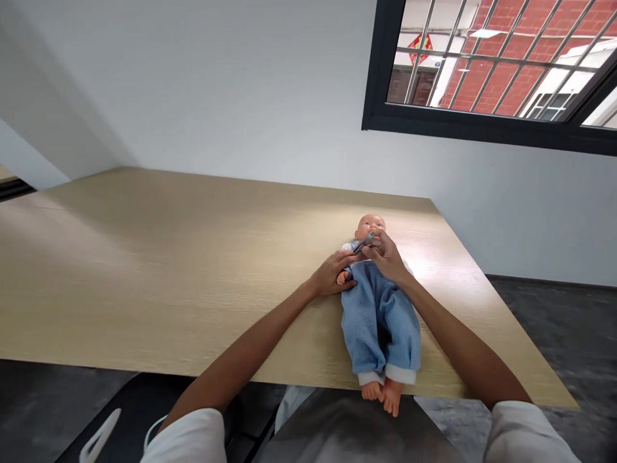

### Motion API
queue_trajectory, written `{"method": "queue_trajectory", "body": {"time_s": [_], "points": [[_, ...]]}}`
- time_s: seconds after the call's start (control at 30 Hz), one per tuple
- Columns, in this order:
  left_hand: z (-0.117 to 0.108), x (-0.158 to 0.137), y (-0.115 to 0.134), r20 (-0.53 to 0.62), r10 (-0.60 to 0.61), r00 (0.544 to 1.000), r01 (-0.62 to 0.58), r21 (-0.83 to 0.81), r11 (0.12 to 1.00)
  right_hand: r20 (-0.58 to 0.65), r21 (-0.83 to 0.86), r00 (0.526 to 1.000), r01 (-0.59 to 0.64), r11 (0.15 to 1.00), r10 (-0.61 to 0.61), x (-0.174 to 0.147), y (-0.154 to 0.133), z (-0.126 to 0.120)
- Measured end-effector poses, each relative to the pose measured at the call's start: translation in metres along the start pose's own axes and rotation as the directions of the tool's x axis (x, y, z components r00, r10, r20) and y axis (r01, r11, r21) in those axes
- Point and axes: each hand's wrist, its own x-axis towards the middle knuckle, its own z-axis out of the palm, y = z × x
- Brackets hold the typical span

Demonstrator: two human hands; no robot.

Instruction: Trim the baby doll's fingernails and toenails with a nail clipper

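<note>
A baby doll (380, 305) in blue fleece clothes with white cuffs lies on its back on the wooden table, its head away from me and its bare feet poking past the near edge. Around the doll's arm, on the left side of its body, my left hand (333, 272) is closed; the doll's small hand (342, 278) shows between my thumb and fingers. Over the doll's chest, just below its face, my right hand (387, 256) pinches a silver nail clipper (364, 243). The clipper's lower end points at my left fingertips; whether they touch it I cannot tell.
The light wooden table (193, 270) stretches far to the left, and its right edge slants down near my right arm. Behind it stands a pale wall with a barred window (482, 64). A black chair (139, 411) is below the near edge at left.
</note>
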Motion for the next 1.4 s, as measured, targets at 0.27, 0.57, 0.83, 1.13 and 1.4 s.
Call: {"method": "queue_trajectory", "body": {"time_s": [0.27,0.57,0.83,1.13,1.4], "points": [[0.003,-0.002,0.002,-0.092,-0.071,0.993,0.063,-0.082,0.995,0.167,-0.142,0.971,-0.146,0.979,0.169,0.013,0.003,0.008],[0.0,0.049,0.006,-0.238,-0.265,0.934,0.208,-0.24,0.948,-0.166,0.198,0.971,-0.141,0.97,0.175,0.017,0.014,0.005],[0.022,0.052,-0.001,-0.355,-0.296,0.887,0.19,-0.304,0.934,-0.287,0.161,0.957,0.09,0.983,-0.041,0.012,0.015,0.009],[0.024,0.053,0.011,-0.396,-0.31,0.864,0.138,-0.406,0.903,-0.243,-0.053,0.961,0.12,0.991,-0.129,0.0,0.025,0.015],[0.026,0.052,0.002,-0.346,-0.301,0.889,0.128,-0.442,0.888,-0.22,-0.135,0.957,0.162,0.977,-0.189,0.0,0.037,0.011]]}}
